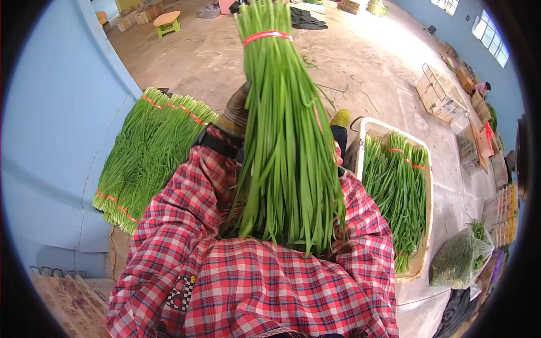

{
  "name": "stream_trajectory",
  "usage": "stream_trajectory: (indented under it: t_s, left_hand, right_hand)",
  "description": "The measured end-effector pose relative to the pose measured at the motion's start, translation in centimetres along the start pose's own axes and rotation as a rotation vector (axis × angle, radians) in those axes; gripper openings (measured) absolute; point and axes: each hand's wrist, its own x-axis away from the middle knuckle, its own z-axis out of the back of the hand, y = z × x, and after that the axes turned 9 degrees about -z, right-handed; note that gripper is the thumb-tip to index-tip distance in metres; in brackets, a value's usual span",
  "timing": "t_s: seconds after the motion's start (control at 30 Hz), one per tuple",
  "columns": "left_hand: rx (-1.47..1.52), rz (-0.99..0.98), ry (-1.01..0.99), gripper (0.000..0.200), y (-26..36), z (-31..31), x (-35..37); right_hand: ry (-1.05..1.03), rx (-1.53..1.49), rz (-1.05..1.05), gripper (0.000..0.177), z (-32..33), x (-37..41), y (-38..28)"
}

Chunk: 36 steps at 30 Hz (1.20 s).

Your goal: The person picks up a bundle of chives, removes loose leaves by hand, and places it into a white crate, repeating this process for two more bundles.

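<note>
A large bundle of long green leafy stalks (282,129) stands upright before my chest, a red band round its pale top end and its leaves hanging down. My left hand (236,110), in a dark striped glove, is at the bundle's left side; its fingers are hidden behind the stalks. The bundle covers my right hand. On the left, more banded bundles (152,152) lie stacked beside the blue wall. To the right, a white crate (429,197) holds several bundles with red bands.
A plastic bag of greens (462,259) lies at the lower right. A wire-handled crate (442,96) stands farther back. Along the right wall are more crates and a crouching person (483,88). A small green-legged stool (167,22) is at the upper left.
</note>
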Motion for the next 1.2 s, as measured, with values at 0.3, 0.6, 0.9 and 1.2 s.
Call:
stream_trajectory:
  t_s: [0.3, 0.6, 0.9, 1.2]
  left_hand:
    - [-0.221, -0.400, 0.273, 0.034, 5.9, -0.7, 0.8]
    - [-0.427, -0.806, 0.470, 0.035, 8.8, -4.5, 1.3]
    - [-0.457, -0.913, 0.472, 0.037, 8.4, -7.4, 1.5]
    - [-0.536, -0.946, 0.593, 0.033, 7.3, -7.8, 1.7]
  right_hand:
    - [0.180, -0.816, -0.230, 0.020, 3.0, -3.2, -4.6]
    - [0.151, -0.572, -0.044, 0.016, 3.4, 3.1, -10.4]
    - [0.352, -0.158, 0.267, 0.045, -0.2, 2.1, -11.9]
    - [0.342, -0.082, 0.178, 0.013, -2.7, -1.5, -10.9]
